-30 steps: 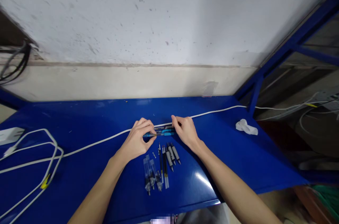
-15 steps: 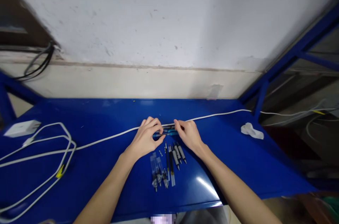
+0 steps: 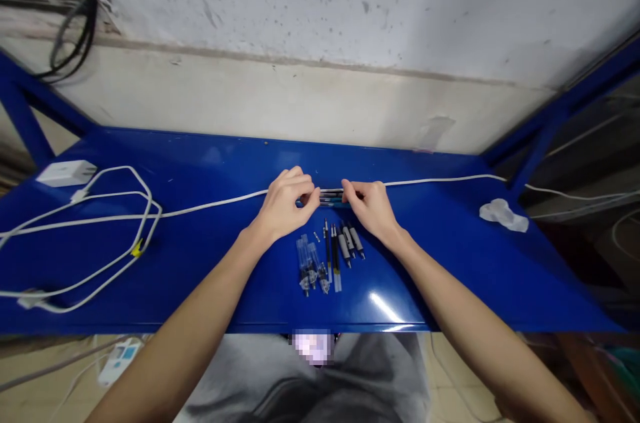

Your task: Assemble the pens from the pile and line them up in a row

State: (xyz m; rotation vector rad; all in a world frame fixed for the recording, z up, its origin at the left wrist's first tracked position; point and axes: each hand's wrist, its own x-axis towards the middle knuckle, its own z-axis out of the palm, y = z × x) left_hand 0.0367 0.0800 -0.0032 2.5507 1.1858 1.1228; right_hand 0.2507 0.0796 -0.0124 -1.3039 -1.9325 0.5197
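A blue pen (image 3: 331,197) was pinched at either end by the left hand (image 3: 286,204) and right hand (image 3: 371,206), above the table (image 3: 200,256), against the white cable (image 3: 210,207). Loose pen parts (image 3: 327,256) lay just beneath; a slip was judged likely to scatter them.

1. Left hand (image 3: 286,204): palm down, fingers curled, fingertips pinched together and pointing right.
2. Right hand (image 3: 369,204): palm down, fingers curled, fingertips pinched and pointing left.
3. Both forearms: bare, extended forward, converging toward centre.
4. Hands: near each other, not touching.
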